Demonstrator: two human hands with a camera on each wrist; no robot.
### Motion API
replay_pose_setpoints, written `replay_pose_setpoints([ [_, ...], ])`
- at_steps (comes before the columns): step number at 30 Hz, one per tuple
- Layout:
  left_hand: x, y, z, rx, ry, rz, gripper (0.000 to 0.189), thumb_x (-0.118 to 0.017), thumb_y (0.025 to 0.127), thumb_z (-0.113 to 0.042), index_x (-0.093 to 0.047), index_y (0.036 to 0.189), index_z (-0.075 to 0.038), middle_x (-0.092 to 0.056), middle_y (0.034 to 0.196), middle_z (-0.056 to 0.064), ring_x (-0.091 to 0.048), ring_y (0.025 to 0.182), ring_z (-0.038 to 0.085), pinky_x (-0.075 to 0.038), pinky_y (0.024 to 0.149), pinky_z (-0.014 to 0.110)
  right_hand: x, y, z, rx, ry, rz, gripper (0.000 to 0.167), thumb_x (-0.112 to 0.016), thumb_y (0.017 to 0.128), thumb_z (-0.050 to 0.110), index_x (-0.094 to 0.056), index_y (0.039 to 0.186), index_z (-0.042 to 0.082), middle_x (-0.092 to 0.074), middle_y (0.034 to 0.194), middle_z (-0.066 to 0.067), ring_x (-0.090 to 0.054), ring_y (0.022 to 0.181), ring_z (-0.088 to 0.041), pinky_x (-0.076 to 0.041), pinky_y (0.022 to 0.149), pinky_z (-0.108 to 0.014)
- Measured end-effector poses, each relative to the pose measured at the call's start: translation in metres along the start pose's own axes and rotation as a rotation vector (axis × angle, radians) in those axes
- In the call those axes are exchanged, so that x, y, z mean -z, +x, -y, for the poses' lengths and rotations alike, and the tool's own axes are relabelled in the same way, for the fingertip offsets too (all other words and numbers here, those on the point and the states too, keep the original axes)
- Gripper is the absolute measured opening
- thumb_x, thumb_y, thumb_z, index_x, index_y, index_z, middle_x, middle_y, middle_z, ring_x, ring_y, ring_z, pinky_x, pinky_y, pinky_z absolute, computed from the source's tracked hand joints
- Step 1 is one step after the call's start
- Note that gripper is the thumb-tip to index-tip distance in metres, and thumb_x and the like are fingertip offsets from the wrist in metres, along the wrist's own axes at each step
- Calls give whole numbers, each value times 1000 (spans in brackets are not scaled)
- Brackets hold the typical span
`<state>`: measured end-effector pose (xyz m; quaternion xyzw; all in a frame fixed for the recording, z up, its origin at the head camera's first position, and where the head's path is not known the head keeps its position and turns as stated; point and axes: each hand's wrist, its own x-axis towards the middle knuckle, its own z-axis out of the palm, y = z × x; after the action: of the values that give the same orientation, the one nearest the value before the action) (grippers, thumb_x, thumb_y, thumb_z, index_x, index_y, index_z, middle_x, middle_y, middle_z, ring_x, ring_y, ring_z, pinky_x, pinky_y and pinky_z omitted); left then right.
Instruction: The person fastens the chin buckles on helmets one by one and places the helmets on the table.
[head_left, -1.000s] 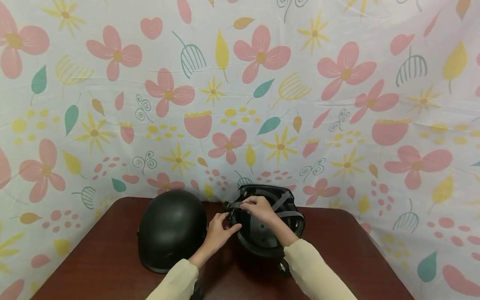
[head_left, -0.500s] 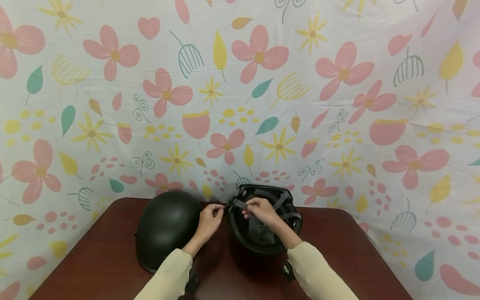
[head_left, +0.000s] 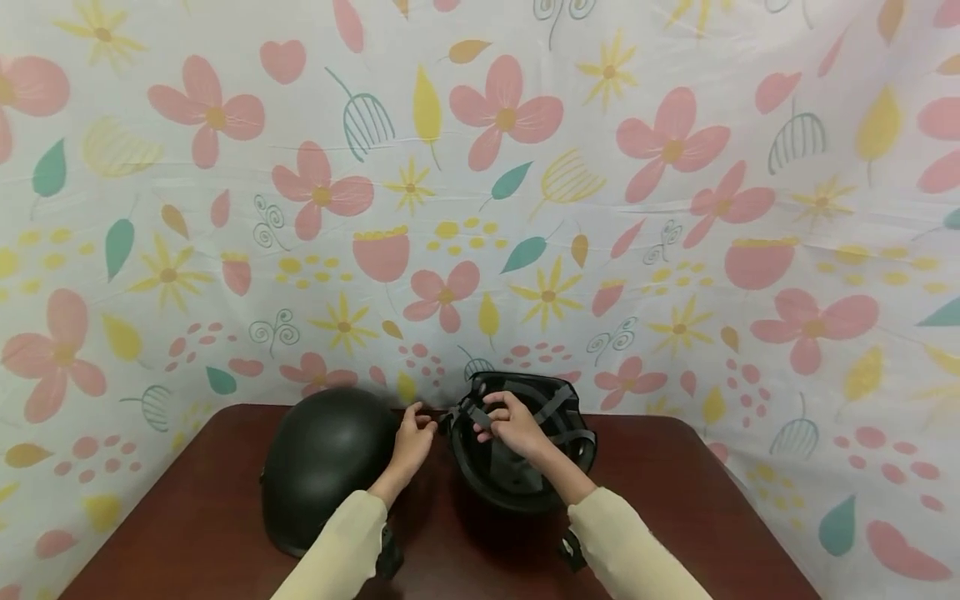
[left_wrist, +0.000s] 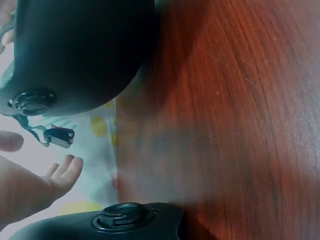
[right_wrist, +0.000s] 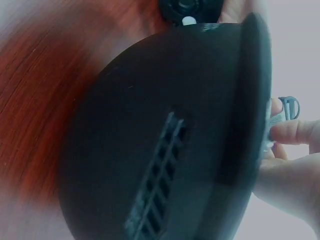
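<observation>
An upturned black helmet (head_left: 517, 496) shows its inside and grey straps in the head view. My right hand (head_left: 513, 425) is over its opening and pinches a grey strap (right_wrist: 276, 119), which carries a small black buckle (right_wrist: 290, 107). My left hand (head_left: 412, 443) is just left of that helmet's rim, fingers loosely extended and holding nothing. In the left wrist view a dangling black buckle (left_wrist: 59, 136) hangs on a thin strap close above the left fingertips. A second black helmet (head_left: 322, 467), dome up, stands to the left, beside the left hand.
The helmets stand on a dark red-brown wooden table (head_left: 202, 492). Behind its far edge hangs a white cloth (head_left: 480, 208) printed with flowers. Black parts (head_left: 388, 554) show by the left sleeve, and another black strap piece (head_left: 572, 552) lies by the right sleeve.
My left hand has moved left from the upturned helmet's rim, and its fingers have spread from the strap end. My right hand stays over the helmet with the grey strap.
</observation>
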<state>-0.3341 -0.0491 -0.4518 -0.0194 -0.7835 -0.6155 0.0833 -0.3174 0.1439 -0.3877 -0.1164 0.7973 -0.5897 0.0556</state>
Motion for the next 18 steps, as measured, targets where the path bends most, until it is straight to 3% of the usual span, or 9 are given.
replay_pose_setpoints([
  [8,-4,-1,5,8,18,-2,51,-55,97,-14,-43,145,-3,-38,149,28,-54,121,44,-49,95,52,2,-1,-3,-3,-18,2,57,-43,87,-14,-41,142,3,-68,93,-16,-66,76,-20,-53,88,-42],
  [11,-5,1,7,3,7,18,51,-54,98,-13,-42,146,-4,-39,147,28,-62,95,38,-51,79,44,5,-3,-3,-11,-9,27,57,-43,89,-11,-40,144,3,-66,98,-16,-65,78,-19,-53,87,-38],
  [14,-6,3,8,-5,-14,59,50,-50,98,-12,-41,147,-2,-40,147,27,-52,73,24,-44,71,37,9,-5,-3,-17,-14,68,55,-45,91,-7,-40,144,5,-64,102,-16,-63,79,-15,-52,85,-34],
  [16,-7,4,9,1,-56,97,50,-47,99,-12,-39,148,-1,-41,146,28,-45,69,22,-43,70,38,12,-8,-2,-8,-33,96,54,-46,93,-3,-40,145,5,-64,103,-16,-63,82,-13,-51,85,-34],
  [18,-9,3,10,1,-88,123,49,-45,100,-12,-38,147,1,-41,145,29,-53,82,21,-48,77,42,14,-9,-2,8,-61,114,51,-49,96,3,-39,146,5,-64,100,-12,-62,85,-13,-51,86,-36],
])
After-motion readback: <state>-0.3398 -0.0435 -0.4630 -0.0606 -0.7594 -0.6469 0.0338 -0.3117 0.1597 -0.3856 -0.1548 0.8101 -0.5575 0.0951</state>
